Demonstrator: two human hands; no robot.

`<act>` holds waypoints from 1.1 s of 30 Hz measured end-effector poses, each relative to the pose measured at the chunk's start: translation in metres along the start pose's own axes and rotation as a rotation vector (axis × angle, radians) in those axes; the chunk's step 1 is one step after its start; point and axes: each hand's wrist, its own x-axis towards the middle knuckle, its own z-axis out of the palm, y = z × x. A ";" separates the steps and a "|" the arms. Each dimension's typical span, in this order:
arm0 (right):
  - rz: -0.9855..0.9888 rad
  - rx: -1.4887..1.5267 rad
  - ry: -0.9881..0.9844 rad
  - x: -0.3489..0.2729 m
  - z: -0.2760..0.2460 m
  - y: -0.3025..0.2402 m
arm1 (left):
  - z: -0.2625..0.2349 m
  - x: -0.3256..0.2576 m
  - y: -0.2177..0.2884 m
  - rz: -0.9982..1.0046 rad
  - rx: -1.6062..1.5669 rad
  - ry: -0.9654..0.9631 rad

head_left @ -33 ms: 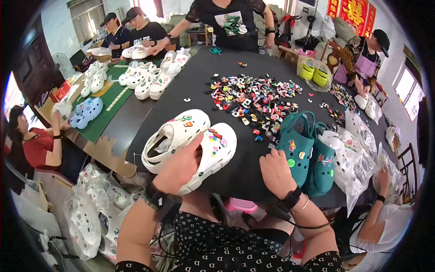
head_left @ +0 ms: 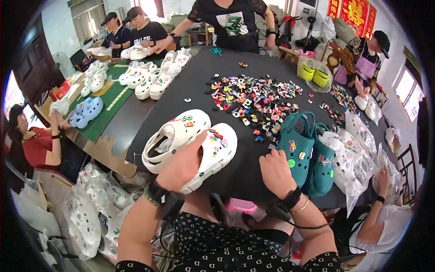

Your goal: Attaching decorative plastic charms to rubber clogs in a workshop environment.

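My left hand (head_left: pixel 181 165) grips a pair of white clogs (head_left: pixel 190 136) dotted with small coloured charms, at the near edge of the black table (head_left: pixel 195 86). My right hand (head_left: pixel 277 172) rests palm down on the table, fingers spread, holding nothing. Just to its right lies a pair of teal clogs (head_left: pixel 308 152) with a few charms on them. A wide heap of small colourful charms (head_left: pixel 253 97) is spread over the table beyond both hands.
Other people stand or sit around the table. More white clogs (head_left: pixel 149 77) lie far left, blue clogs (head_left: pixel 86 111) on a green mat, yellow-green clogs (head_left: pixel 313 72) far right. Bagged clogs (head_left: pixel 358 154) pile at right and bagged clogs (head_left: pixel 86 217) by my left side.
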 end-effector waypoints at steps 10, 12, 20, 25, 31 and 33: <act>0.136 0.998 0.423 0.047 -0.036 -0.012 | 0.023 0.016 -0.023 -0.193 -0.527 0.280; 0.093 1.131 0.375 0.063 -0.042 -0.017 | 0.030 0.004 -0.009 -0.099 -0.199 0.274; -0.044 1.102 0.197 0.105 -0.037 -0.021 | 0.022 0.000 -0.035 -0.086 -0.516 0.119; -0.040 1.114 0.137 0.105 -0.044 -0.015 | 0.019 0.003 -0.039 -0.174 -0.652 0.093; -0.007 1.264 0.142 0.099 -0.036 -0.015 | 0.024 0.001 -0.041 -0.152 -0.670 0.106; -0.005 1.301 0.159 0.097 -0.030 -0.015 | 0.025 0.001 -0.042 -0.131 -0.650 0.096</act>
